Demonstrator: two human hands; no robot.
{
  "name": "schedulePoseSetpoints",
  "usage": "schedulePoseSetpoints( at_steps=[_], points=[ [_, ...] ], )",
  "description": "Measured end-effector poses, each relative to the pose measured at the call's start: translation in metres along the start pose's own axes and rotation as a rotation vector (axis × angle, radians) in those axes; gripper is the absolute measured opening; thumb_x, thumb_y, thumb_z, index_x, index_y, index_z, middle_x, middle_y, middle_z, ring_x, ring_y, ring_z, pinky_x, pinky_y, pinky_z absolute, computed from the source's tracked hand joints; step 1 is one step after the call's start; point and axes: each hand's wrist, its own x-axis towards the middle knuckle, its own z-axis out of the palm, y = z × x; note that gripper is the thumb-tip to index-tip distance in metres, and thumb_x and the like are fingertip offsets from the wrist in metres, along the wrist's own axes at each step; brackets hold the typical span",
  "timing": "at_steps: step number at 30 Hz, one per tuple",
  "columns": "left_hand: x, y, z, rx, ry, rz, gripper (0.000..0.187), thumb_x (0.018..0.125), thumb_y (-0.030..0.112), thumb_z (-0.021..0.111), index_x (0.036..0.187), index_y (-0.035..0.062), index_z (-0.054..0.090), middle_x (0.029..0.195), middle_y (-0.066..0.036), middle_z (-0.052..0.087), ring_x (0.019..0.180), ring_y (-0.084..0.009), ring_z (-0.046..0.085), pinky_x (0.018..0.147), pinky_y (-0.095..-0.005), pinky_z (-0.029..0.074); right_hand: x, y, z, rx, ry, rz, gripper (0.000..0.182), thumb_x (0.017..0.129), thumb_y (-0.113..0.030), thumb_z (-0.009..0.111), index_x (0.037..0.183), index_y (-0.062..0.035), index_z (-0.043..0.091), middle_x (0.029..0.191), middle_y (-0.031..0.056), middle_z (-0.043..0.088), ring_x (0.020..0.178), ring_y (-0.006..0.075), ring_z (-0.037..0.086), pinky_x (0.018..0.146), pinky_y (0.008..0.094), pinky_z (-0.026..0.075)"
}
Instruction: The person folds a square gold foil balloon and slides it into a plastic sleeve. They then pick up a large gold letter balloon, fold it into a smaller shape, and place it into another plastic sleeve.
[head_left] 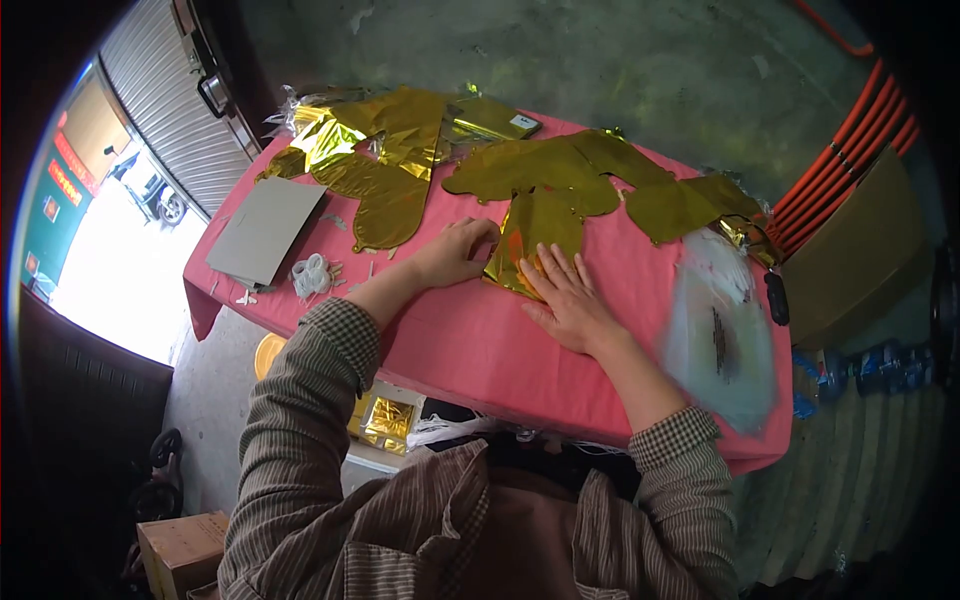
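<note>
A flat gold foil balloon lies on the pink-covered table in front of me, its near part folded. My left hand is at its left edge, thumb and fingers curled in a pinch on the foil. Spread flat, my right hand presses on the balloon's near right corner with its fingertips. Just beyond, more flat gold foil balloons overlap this one. Another gold foil balloon with a rounded end lies to the left of it.
A grey board and a bundle of white string lie on the table's left side. Clear plastic bags cover its right side, beside a black-handled tool. A packet with a white label is at the far edge. Cardboard leans at right.
</note>
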Motion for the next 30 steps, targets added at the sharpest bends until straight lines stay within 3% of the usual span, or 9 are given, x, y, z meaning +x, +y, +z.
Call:
schedulePoseSetpoints(
  at_steps=[3, 7, 9, 16, 19, 21, 24, 27, 30],
  points=[
    [0.004, -0.005, 0.002, -0.286, 0.015, -0.071, 0.03, 0.076, 0.0, 0.058, 0.105, 0.0041, 0.055, 0.097, -0.013, 0.058, 0.09, -0.0287, 0.055, 0.081, -0.0352, 0.045, 0.0, 0.0, 0.001, -0.035, -0.022, -0.003, 0.065, 0.093, -0.048, 0.039, 0.146, -0.0158, 0.021, 0.152, 0.0145, 0.009, 0.141, 0.0298, 0.006, 0.113, 0.0459, 0.002],
    [0.009, -0.006, 0.003, -0.127, -0.027, -0.185, 0.034, 0.071, 0.006, 0.063, 0.104, 0.005, 0.056, 0.105, -0.01, 0.061, 0.104, -0.0284, 0.052, 0.091, -0.0393, 0.042, 0.001, 0.0, 0.001, -0.036, -0.022, -0.008, 0.065, 0.093, -0.049, 0.038, 0.146, -0.0159, 0.02, 0.152, 0.0144, 0.01, 0.141, 0.0296, 0.005, 0.113, 0.0466, 0.001],
    [0.012, -0.019, 0.009, 0.028, 0.004, 0.134, 0.033, 0.073, 0.006, 0.061, 0.106, 0.0053, 0.058, 0.107, -0.01, 0.061, 0.106, -0.0287, 0.051, 0.092, -0.0405, 0.04, 0.0, 0.0, 0.001, -0.042, -0.019, -0.01, 0.065, 0.093, -0.049, 0.038, 0.146, -0.016, 0.02, 0.152, 0.0144, 0.01, 0.141, 0.0296, 0.005, 0.113, 0.0469, 0.001],
    [0.011, -0.02, 0.012, 0.215, -0.07, 0.123, 0.03, 0.08, 0.01, 0.054, 0.109, 0.0071, 0.059, 0.115, -0.01, 0.058, 0.112, -0.0297, 0.046, 0.094, -0.0433, 0.036, 0.0, 0.0, 0.001, -0.029, -0.032, -0.009, 0.066, 0.092, -0.049, 0.038, 0.146, -0.0154, 0.019, 0.152, 0.0149, 0.011, 0.141, 0.0296, 0.006, 0.113, 0.0473, 0.0],
    [0.018, -0.018, 0.006, 0.125, -0.082, -0.025, 0.03, 0.082, 0.012, 0.053, 0.112, 0.008, 0.053, 0.115, -0.009, 0.057, 0.112, -0.0284, 0.047, 0.093, -0.043, 0.036, 0.001, 0.0, -0.001, -0.035, -0.042, -0.004, 0.067, 0.092, -0.05, 0.038, 0.146, -0.0144, 0.02, 0.152, 0.0153, 0.011, 0.141, 0.0295, 0.006, 0.113, 0.0474, 0.0],
    [0.023, -0.014, -0.001, -0.172, -0.146, -0.25, 0.039, 0.08, 0.009, 0.057, 0.117, 0.0042, 0.047, 0.116, -0.013, 0.055, 0.109, -0.028, 0.05, 0.095, -0.0423, 0.037, 0.001, -0.001, -0.001, -0.037, -0.051, 0.007, 0.067, 0.092, -0.05, 0.038, 0.146, -0.014, 0.02, 0.152, 0.0156, 0.012, 0.141, 0.0293, 0.006, 0.113, 0.0474, 0.0],
    [0.026, 0.0, 0.005, -0.224, -0.132, -0.383, 0.048, 0.077, 0.014, 0.064, 0.119, 0.0043, 0.042, 0.112, -0.013, 0.058, 0.105, -0.0264, 0.055, 0.09, -0.039, 0.041, 0.001, -0.001, -0.001, -0.033, -0.053, 0.03, 0.069, 0.092, -0.051, 0.037, 0.146, -0.0126, 0.019, 0.152, 0.0158, 0.012, 0.141, 0.029, 0.005, 0.113, 0.0473, 0.0],
    [0.019, -0.006, 0.015, 0.048, 0.049, -0.127, 0.056, 0.073, 0.015, 0.069, 0.12, 0.0032, 0.042, 0.11, -0.012, 0.06, 0.102, -0.027, 0.058, 0.087, -0.0369, 0.045, 0.001, 0.002, 0.002, -0.021, -0.05, 0.017, 0.07, 0.092, -0.053, 0.035, 0.146, -0.0111, 0.019, 0.152, 0.0155, 0.012, 0.141, 0.0285, 0.005, 0.113, 0.047, 0.0],
    [0.018, -0.004, 0.015, 0.053, 0.026, -0.137, 0.06, 0.072, 0.014, 0.07, 0.123, 0.0036, 0.04, 0.112, -0.013, 0.061, 0.105, -0.0279, 0.057, 0.088, -0.0374, 0.044, 0.002, 0.003, 0.004, -0.033, -0.055, 0.019, 0.072, 0.092, -0.056, 0.032, 0.146, -0.0096, 0.018, 0.152, 0.0155, 0.012, 0.142, 0.0279, 0.005, 0.113, 0.0466, 0.001]
  ],
)
